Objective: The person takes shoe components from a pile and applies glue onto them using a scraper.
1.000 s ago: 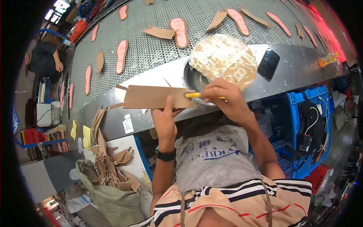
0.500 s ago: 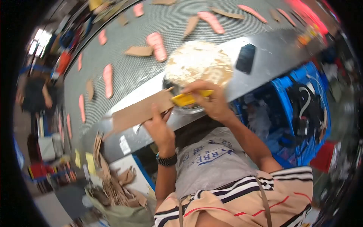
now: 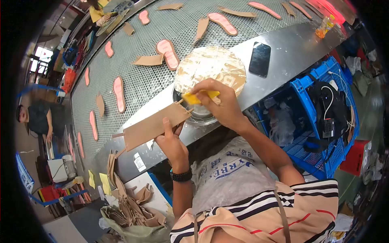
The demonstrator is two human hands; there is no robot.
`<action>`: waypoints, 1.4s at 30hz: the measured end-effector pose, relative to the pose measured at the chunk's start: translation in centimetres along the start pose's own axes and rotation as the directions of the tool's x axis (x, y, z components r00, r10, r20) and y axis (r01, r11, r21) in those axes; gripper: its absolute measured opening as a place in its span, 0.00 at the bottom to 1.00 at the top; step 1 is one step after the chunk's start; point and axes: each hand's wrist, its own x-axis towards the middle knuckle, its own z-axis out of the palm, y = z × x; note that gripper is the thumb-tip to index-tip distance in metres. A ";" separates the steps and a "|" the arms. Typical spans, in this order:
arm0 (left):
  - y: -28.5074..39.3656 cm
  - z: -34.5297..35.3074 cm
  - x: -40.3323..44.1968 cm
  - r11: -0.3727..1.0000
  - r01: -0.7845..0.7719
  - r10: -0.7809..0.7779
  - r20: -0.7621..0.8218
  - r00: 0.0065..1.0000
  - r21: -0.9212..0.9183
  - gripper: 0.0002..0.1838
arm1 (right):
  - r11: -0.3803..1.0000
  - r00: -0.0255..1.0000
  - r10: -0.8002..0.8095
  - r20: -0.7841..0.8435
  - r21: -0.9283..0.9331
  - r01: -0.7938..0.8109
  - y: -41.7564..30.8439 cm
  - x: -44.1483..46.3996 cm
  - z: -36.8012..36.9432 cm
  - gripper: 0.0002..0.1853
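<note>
My left hand grips the near edge of a flat tan piece with thin straps at its ends, thumb on top. My right hand pinches a yellow tool just beyond the piece's right end; a small gap shows between them. Behind the right hand is a round pot, its top mostly covered by a tape-wrapped cardboard disc. The pot stands on the metal ledge.
Pink insoles and tan pieces lie on the mesh conveyor. A phone and bottle are on the ledge. Blue crate at right; heaped tan pieces at lower left. Co-workers stay at far left.
The view has turned, so the ledge slopes more. The yellow tool has come off the piece's right end and up beside the pot. Straps now stick out at that end. Both hands keep their holds.
</note>
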 end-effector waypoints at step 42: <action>4.5 -9.9 0.6 0.997 0.028 -0.030 -0.025 0.999 -0.078 0.18 | 0.954 0.947 0.061 0.314 -0.297 0.037 -1.5 -1.2 1.2 0.08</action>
